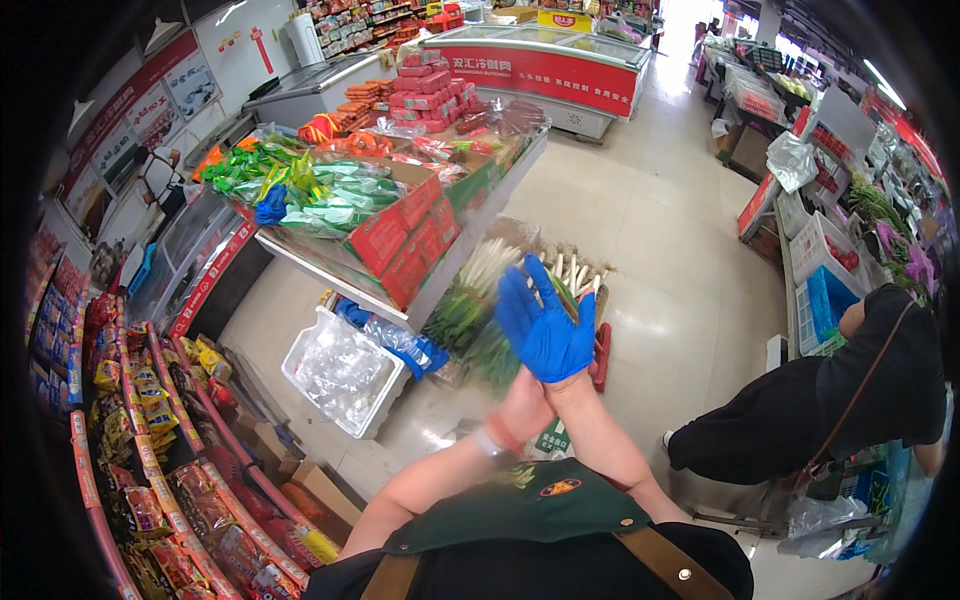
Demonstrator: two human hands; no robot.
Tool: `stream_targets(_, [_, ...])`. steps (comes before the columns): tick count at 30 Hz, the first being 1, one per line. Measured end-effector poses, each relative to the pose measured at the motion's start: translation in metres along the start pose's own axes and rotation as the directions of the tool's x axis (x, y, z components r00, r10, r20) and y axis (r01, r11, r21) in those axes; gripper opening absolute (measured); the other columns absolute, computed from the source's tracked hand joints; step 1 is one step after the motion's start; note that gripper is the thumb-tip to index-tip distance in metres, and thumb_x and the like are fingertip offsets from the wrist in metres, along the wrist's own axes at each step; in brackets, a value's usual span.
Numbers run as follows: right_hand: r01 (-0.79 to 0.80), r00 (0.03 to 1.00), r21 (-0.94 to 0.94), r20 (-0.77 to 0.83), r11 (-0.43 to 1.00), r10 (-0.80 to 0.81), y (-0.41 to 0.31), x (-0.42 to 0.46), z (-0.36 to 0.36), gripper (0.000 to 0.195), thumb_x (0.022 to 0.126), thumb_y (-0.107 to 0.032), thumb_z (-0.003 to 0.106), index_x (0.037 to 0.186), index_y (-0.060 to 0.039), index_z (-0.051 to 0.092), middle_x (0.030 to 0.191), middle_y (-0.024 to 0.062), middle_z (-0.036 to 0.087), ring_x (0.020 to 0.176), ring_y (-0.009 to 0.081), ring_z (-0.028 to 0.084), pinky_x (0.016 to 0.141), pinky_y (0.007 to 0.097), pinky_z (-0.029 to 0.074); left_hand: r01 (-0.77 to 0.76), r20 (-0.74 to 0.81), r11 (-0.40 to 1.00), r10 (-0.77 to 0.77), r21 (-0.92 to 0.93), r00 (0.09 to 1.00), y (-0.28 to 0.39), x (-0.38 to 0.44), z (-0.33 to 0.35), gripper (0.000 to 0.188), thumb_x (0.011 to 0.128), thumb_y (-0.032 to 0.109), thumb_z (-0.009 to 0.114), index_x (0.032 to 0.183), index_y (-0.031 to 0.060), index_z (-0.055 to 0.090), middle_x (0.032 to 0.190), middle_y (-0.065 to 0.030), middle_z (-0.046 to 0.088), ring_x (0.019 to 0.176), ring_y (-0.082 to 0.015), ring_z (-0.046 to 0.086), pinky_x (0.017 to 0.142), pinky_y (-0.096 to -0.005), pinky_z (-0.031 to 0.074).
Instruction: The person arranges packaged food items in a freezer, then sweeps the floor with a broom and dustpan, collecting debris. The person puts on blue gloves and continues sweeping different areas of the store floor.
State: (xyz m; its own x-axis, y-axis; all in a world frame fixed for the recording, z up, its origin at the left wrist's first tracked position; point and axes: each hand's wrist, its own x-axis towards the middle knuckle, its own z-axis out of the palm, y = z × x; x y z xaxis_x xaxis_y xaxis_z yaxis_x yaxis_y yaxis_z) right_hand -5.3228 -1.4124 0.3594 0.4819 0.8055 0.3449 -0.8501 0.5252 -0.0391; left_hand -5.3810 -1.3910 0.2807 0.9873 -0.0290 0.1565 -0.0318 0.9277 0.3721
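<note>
Before me, my right hand is raised in a blue glove with its fingers spread, and no object shows in it. My left hand meets it at the wrist, coming from the left with a band on the forearm; most of it is hidden behind the blue glove, so its grip is unclear. Some of the blue fingers are blurred. Beyond the hands, long green onions with white stalks lie low beside the display table. A green apron covers my front.
A display table bears bagged vegetables and red packages. Below it stands a white foam box lined with clear plastic. Snack shelves line the left. A person in dark clothes is at the right by produce crates. Tiled floor runs between.
</note>
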Motion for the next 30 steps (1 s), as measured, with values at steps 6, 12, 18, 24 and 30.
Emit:
stream_targets(6, [-0.147, 0.964, 0.186, 0.249, 0.972, 0.098, -0.009, -0.007, -0.008, 0.074, 0.077, -0.055, 0.037, 0.129, -0.0075, 0.015, 0.13, 0.0169, 0.024, 0.119, 0.0278, 0.025, 0.098, 0.0393, 0.02, 0.052, -0.249, 0.977, 0.001, 0.207, 0.968, -0.005, -0.019, -0.007, 0.036, 0.087, 0.027, 0.032, 0.116, 0.0067, 0.036, 0.116, -0.0085, 0.043, 0.106, -0.0206, 0.041, 0.092, -0.0349, 0.029])
stream_targets(12, [0.179, 0.982, -0.098, -0.049, 0.979, -0.184, -0.014, 0.01, -0.012, 0.062, 0.082, -0.047, 0.031, 0.128, -0.0058, 0.021, 0.13, 0.0161, 0.025, 0.121, 0.0258, 0.023, 0.1, 0.0375, 0.016, -0.043, -0.264, 0.718, 0.31, 0.694, 0.913, 0.011, -0.024, 0.035, 0.029, 0.082, 0.013, 0.044, 0.109, 0.0038, 0.041, 0.101, -0.0059, 0.048, 0.086, -0.0146, 0.047, 0.072, -0.0246, 0.039])
stream_targets(18, [0.045, 0.926, -0.64, -0.262, 0.767, -0.272, -0.021, 0.036, -0.064, 0.044, 0.086, -0.03, 0.033, 0.123, -0.0068, 0.033, 0.123, 0.0093, 0.037, 0.115, 0.0196, 0.033, 0.097, 0.032, 0.022, -0.073, 0.267, -0.314, 0.635, 0.947, 0.725, 0.024, -0.015, 0.018, 0.03, 0.066, 0.005, 0.057, 0.093, 0.001, 0.045, 0.088, -0.0113, 0.045, 0.075, -0.0213, 0.045, 0.066, -0.0282, 0.038])
stream_targets(24, [-0.141, 0.912, -0.756, -0.35, 0.639, -0.213, -0.02, 0.038, -0.093, 0.041, 0.082, -0.023, 0.046, 0.119, -0.0077, 0.037, 0.114, 0.0058, 0.045, 0.105, 0.0161, 0.042, 0.091, 0.0309, 0.029, -0.052, 0.255, -0.363, 0.541, 0.931, 0.802, 0.046, 0.001, 0.019, 0.015, 0.058, 0.004, 0.051, 0.068, 0.0022, 0.039, 0.066, -0.0111, 0.041, 0.066, -0.0259, 0.042, 0.058, -0.0324, 0.034])
stream_targets(30, [-0.122, 0.879, -0.886, -0.306, 0.448, -0.366, -0.027, 0.04, -0.126, 0.037, 0.08, -0.02, 0.05, 0.115, -0.0076, 0.042, 0.109, 0.0048, 0.048, 0.1, 0.0145, 0.045, 0.086, 0.0285, 0.034, 0.002, 0.047, -0.079, 0.605, 0.997, 0.795, 0.044, 0.01, 0.002, 0.017, 0.062, 0.007, 0.053, 0.071, 0.0004, 0.04, 0.062, -0.0099, 0.041, 0.055, -0.028, 0.041, 0.053, -0.0349, 0.036])
